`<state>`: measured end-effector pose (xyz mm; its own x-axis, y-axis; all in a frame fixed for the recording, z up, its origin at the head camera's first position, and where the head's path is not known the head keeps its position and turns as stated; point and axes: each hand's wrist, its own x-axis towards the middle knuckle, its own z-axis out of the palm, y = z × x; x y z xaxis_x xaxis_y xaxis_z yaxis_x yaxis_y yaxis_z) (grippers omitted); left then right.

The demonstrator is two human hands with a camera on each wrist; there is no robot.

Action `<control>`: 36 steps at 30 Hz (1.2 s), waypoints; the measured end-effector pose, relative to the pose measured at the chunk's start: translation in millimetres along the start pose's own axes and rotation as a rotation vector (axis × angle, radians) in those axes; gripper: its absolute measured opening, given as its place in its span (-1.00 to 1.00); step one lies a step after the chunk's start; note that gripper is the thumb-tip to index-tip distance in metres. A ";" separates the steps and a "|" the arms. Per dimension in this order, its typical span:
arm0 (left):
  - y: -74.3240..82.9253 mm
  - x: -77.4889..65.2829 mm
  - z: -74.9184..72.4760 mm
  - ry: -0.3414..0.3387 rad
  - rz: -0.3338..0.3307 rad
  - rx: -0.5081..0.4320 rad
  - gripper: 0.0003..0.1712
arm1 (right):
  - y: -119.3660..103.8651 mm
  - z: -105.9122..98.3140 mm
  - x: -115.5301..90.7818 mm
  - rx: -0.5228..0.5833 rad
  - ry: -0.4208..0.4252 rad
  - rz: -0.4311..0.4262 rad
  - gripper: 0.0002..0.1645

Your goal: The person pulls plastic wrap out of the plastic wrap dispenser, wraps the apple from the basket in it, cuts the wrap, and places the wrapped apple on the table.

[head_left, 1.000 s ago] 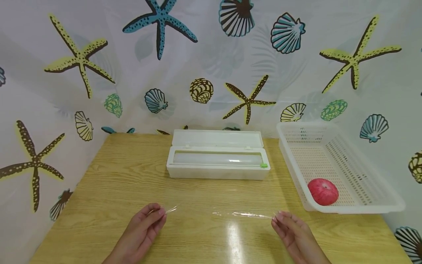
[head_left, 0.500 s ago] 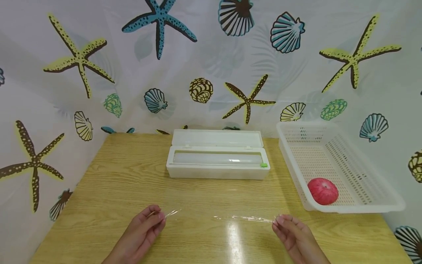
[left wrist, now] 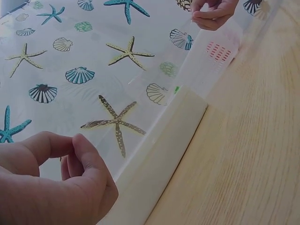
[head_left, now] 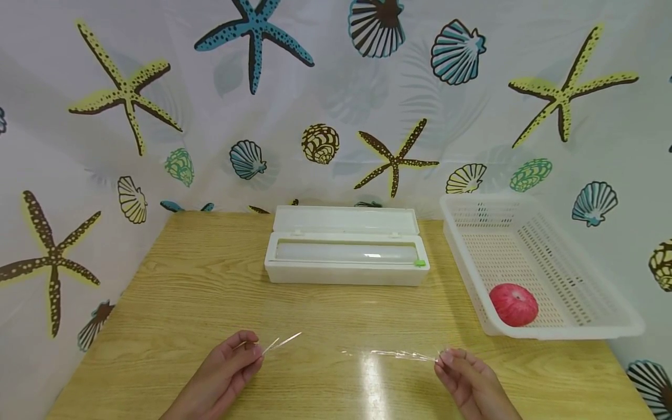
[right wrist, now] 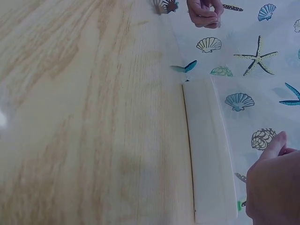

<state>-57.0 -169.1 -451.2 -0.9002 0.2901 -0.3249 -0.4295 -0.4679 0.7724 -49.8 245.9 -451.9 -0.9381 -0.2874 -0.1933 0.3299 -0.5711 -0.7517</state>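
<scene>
Clear film, location: the clear film (head_left: 404,353) is held between the two hands, over the near part of the wooden table (head_left: 199,262), on the near side of the white box.
Clear film, long axis: the span is run side to side between the grips, roughly parallel to the box; its middle outline is too faint to be traced.
Clear film, glints: at the left grip, bright creases are angled up and to the right; at the right grip, they are directed leftward, nearly level.
Left hand (head_left: 228,367): film corner is pinched narrowly between thumb and forefinger.
Right hand (head_left: 472,379): film corner is pinched between thumb and fingertips.
White box (head_left: 346,275): long side is faced toward the person; lid (head_left: 346,220) is tipped back.
Roll (head_left: 336,252): seated lengthwise inside.
Green slider (head_left: 420,263): located at the right end.
White basket (head_left: 469,274): placed at right; a red fruit (head_left: 513,305) is held in its near-left corner.
</scene>
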 end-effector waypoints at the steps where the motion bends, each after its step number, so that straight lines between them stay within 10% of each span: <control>1: 0.1 -0.1 -0.5 -0.014 -0.002 0.001 -0.82 | 0.2 -0.2 -0.3 0.004 0.001 0.001 -0.70; 20: -0.3 -6.0 -9.4 -0.152 -0.040 0.054 -0.82 | 10.9 -12.2 -5.7 0.078 -0.101 -0.037 -0.64; 36: -3.4 -8.1 -12.7 -0.238 -0.025 0.099 -0.83 | 10.7 -10.1 -14.4 0.038 0.038 0.043 -0.72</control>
<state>-49.2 -180.5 -458.1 -0.8419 0.4945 -0.2161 -0.4318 -0.3772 0.8193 -33.9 251.7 -463.5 -0.9262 -0.2833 -0.2489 0.3728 -0.5880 -0.7178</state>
